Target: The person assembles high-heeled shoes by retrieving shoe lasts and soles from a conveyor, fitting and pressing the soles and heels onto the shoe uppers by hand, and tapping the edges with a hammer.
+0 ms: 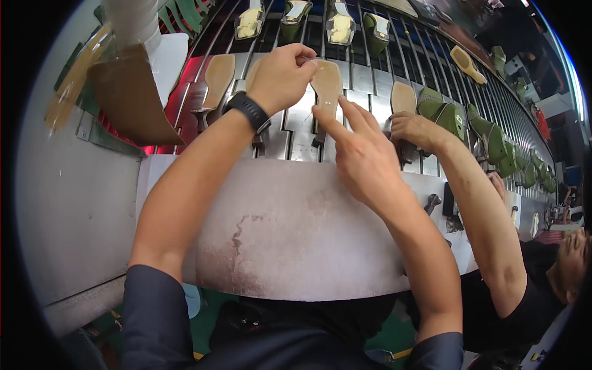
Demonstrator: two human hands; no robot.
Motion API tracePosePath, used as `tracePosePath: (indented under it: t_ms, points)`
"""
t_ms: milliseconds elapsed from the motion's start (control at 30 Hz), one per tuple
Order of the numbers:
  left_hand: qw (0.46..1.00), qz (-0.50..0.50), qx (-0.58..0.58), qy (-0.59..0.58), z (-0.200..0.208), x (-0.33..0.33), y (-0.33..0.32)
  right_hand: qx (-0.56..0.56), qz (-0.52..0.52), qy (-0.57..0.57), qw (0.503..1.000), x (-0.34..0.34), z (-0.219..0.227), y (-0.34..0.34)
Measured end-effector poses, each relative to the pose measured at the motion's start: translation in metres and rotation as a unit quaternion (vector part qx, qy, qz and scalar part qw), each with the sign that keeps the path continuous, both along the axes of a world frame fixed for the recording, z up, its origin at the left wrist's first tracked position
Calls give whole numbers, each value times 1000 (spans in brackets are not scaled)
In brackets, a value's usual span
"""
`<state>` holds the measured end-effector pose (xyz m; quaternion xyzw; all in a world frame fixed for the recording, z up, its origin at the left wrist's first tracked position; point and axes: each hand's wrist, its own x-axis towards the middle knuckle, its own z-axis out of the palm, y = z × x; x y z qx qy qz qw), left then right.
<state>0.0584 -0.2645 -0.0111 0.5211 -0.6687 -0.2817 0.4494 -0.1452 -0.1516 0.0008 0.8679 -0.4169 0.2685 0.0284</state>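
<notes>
A tan sole-shaped piece (328, 79) stands on the metal conveyor in front of me, its wide end pointing away. At the upper left edge of that piece, my left hand (282, 77) is closed in a pinch. What its fingertips hold, if anything, is too small to make out. My right hand (365, 151) has its index and middle fingers stretched out, touching or just beside the lower part of the same piece. A black watch (248, 112) is on my left wrist.
Another tan sole (219, 73) stands to the left, partly behind brown cardboard (132, 92). At right, a co-worker's hand (412, 128) touches a further tan sole (404, 97). Green shoe lasts (453, 117) line the rollers. A worn metal ledge (308, 228) lies nearest me.
</notes>
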Motion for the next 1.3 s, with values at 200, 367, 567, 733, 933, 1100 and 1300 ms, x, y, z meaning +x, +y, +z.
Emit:
tracePosePath:
  t_ms: [200,367,567,733,933,1100,1300]
  points:
    - [974,51,20,-220,-28,-50,-112,131,-28,55,989,-11,-27,-56]
    - [961,144,77,-223,-45,-71,-190,205,-39,-292,933,-51,2,49]
    - [945,260,75,-185,-59,-154,-242,260,-177,-350,883,-82,-94,234]
    - [930,270,98,-229,-39,-106,-227,203,-116,-375,897,-48,-50,154]
    - [968,164,63,-180,-14,-71,-114,179,-142,-426,875,-49,-37,177]
    - [995,82,-44,-33,-8,-16,24,48,-140,-206,967,-66,-45,218]
    - [942,29,-229,-242,26,47,253,207,-25,-529,823,-83,-38,212]
